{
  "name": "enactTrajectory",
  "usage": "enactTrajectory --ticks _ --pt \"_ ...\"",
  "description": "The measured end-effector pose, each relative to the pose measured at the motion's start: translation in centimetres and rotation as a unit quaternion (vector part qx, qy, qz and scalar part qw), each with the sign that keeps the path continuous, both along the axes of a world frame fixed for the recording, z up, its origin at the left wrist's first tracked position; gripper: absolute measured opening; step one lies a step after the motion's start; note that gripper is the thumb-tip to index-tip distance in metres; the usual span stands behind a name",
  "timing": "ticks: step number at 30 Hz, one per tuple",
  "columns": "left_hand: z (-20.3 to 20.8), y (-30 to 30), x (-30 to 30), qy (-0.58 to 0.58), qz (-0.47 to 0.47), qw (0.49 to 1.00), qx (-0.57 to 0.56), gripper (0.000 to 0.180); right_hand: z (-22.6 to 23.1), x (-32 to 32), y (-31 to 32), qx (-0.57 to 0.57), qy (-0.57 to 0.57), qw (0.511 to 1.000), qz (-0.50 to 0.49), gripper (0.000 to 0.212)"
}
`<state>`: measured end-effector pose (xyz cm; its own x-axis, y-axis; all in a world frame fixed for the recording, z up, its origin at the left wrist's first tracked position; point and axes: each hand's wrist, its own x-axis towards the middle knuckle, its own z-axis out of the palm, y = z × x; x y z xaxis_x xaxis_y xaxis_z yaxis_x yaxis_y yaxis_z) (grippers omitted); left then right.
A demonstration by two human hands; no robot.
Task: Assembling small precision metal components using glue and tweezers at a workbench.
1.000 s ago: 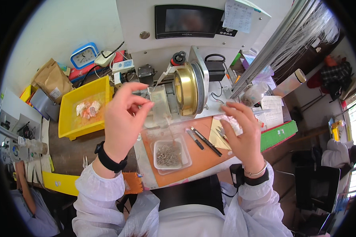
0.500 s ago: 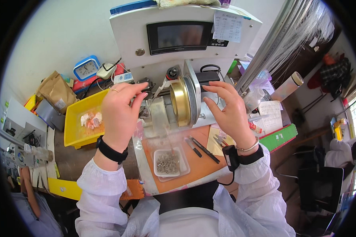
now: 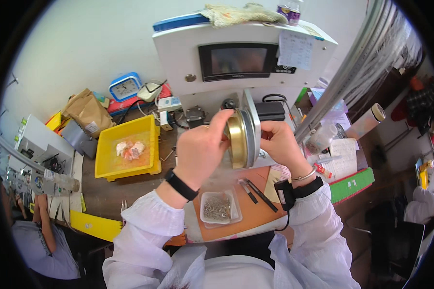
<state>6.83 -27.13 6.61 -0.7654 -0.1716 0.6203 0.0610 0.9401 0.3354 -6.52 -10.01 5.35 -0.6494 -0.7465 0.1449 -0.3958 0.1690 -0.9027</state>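
Change over the last half second: both hands close in on the gold-coloured ring (image 3: pixel 236 147). The left hand (image 3: pixel 200 150) shifts from well left of the ring to its face; the right hand (image 3: pixel 280 143) comes in from open air to the right edge of the upright metal plate (image 3: pixel 253 115). The view itself also turns slightly. Judgement: the work now centres on this wheel assembly, one hand per side.

Grip, left: index finger reaches to the ring's upper rim, thumb near its face; contact looks likely, but cannot tell whether anything is clamped. Grip, right: thumb and fingertips lie near each other at the plate's edge; anything between them is hidden.

Position: ring sits upright mid-frame, just left of the grey disc (image 3: pixel 250 144), below the white machine housing (image 3: pixel 178 60).

Materials: ring smooth, shiny, deep-walled, probably metal; disc duller, thin-edged; plate flat and pale. Lower centre, a translucent white tub (image 3: pixel 203 220) holds a tangle of small silvery pieces (image 3: pixel 218 209), on a smooth orange mat (image 3: pixel 210 234). At left, a rectangular yellow tray (image 3: pixel 128 175) with sloping, glossy walls. Top, a rough, rumpled cream cloth (image 3: pixel 241 15).
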Motion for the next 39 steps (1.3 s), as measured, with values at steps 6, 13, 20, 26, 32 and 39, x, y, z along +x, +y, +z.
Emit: enactTrajectory --ticks 6,13,20,26,32,39 --pt "-0.6 0.2 -0.9 0.061 -0.049 0.997 0.004 0.068 -1.6 -1.1 -1.1 -0.013 -0.031 0.998 0.052 0.023" --pt "0.0 -0.3 -0.3 0.05 -0.045 0.998 -0.004 0.076 -1.0 0.0 -1.9 -0.047 -0.003 0.998 0.039 0.017" --pt "0.7 0.6 2.5 0.009 -0.035 0.971 0.238 0.048 -0.4 0.9 2.5 -0.166 -0.032 0.963 -0.212 0.015" --pt "2.4 2.9 5.3 0.044 -0.099 0.982 0.152 0.036 4.1 6.7 6.6 -0.476 -0.233 0.839 -0.119 0.018" --pt "1.3 2.9 7.3 -0.001 -0.119 0.985 0.127 0.03 4.1 7.8 17.1 -0.65 -0.332 0.683 -0.003 0.019" --pt "1.7 4.4 7.7 -0.038 -0.173 0.971 0.162 0.026 1.0 10.7 27.4 -0.69 -0.316 0.641 -0.112 0.023"
